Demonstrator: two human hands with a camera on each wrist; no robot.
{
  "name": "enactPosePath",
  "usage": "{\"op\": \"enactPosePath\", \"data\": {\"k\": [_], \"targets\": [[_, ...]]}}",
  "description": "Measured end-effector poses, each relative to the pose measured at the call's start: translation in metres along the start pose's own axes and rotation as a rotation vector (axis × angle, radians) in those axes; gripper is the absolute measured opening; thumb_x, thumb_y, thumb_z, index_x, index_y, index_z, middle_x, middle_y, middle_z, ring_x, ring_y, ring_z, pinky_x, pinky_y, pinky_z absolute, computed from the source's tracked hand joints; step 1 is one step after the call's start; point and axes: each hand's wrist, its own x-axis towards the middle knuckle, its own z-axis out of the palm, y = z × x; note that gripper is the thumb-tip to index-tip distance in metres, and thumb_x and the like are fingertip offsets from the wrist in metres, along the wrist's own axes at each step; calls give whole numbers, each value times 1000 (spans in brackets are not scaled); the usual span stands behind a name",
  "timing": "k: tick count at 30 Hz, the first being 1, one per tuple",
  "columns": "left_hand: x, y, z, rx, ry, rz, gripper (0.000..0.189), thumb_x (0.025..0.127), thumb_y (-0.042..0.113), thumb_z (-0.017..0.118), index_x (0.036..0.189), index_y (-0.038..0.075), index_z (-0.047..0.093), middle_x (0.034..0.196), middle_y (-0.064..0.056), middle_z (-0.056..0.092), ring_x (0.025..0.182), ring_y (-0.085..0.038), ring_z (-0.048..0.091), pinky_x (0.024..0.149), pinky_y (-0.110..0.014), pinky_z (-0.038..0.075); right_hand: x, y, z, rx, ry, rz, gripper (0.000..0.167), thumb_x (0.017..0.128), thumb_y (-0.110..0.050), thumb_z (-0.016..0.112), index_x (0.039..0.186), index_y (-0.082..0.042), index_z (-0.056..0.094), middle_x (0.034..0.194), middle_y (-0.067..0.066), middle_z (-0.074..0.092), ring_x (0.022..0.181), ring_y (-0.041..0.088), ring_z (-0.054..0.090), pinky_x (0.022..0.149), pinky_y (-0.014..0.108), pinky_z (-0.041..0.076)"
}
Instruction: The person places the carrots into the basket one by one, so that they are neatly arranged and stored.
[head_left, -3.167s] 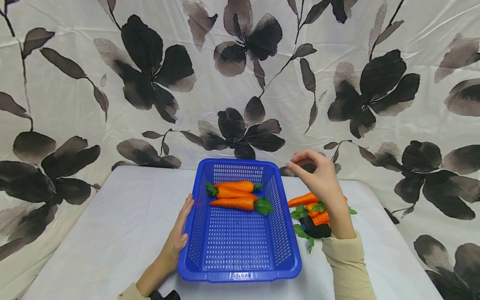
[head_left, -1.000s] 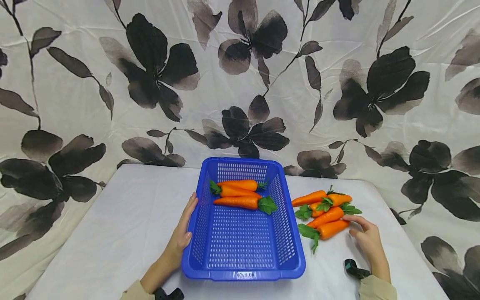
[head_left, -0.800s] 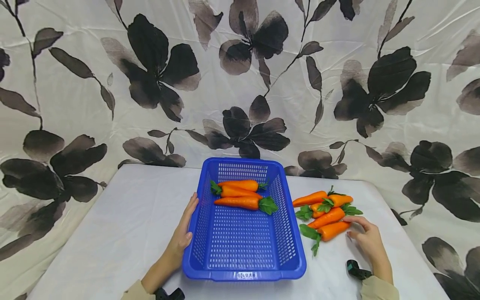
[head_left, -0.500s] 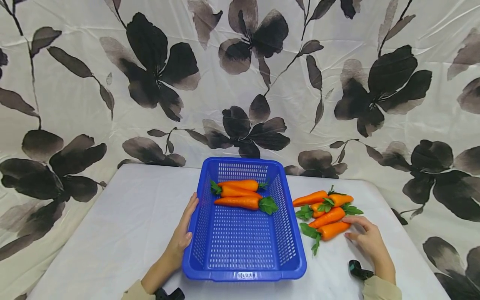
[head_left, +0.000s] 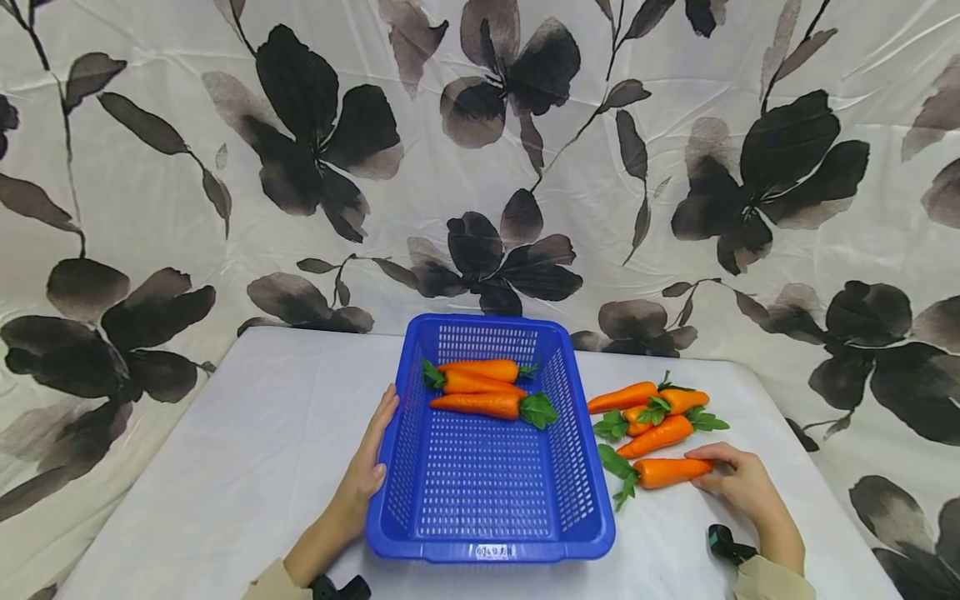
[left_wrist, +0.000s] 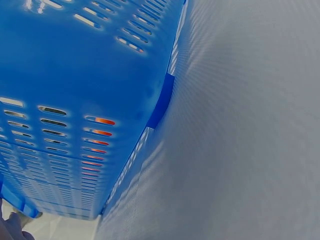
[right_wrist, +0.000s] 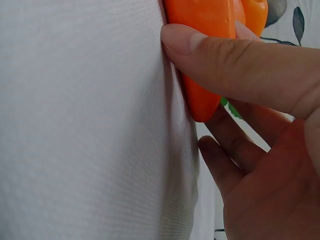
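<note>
A blue plastic basket with slotted walls stands mid-table, holding three orange carrots with green tops near its far end; the nearest carrot lies crosswise. My left hand rests along the basket's left side, fingers straight against the rim. The left wrist view shows the slotted basket wall up close. To the basket's right, my right hand pinches the front carrot by its tapered end, leaves pointing left. In the right wrist view, the thumb lies on the held carrot, low against the white cloth.
Behind the held carrot lies a loose cluster of several carrots, including a middle carrot and a far carrot. A white cloth covers the table. A floral curtain hangs along the back.
My right hand has come down from above the cluster to the front carrot. That carrot has since turned and shifted slightly forward, away from its neighbour. The left hand keeps its place.
</note>
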Motion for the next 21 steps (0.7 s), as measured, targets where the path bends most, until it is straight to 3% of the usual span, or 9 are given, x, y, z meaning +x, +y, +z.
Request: {"op": "enactPosePath", "data": {"k": [6,16,21], "targets": [[-1,0,0,-6,-4,-6,70,100,41,33,159,8,17,167,-9,5,153,-25,1,103,-77,0,0,1,-2,-6,-8,1,38,73,-2,84,109,0,74,115,19,68,110,33,56,101,61,37],[-1,-2,0,-15,-3,-28,69,100,40,34,159,9,17,167,-8,5,153,-23,1,103,-78,0,-4,2,-7,-47,9,-106,37,74,-11,86,109,-4,75,111,13,70,98,-4,54,100,58,39],[0,-3,1,-29,-7,-30,69,100,40,34,159,9,17,167,-7,4,153,-21,1,103,-78,0,-8,-1,-12,-46,73,-203,35,73,-9,86,106,-4,75,105,8,72,97,-7,55,97,17,40]]}}
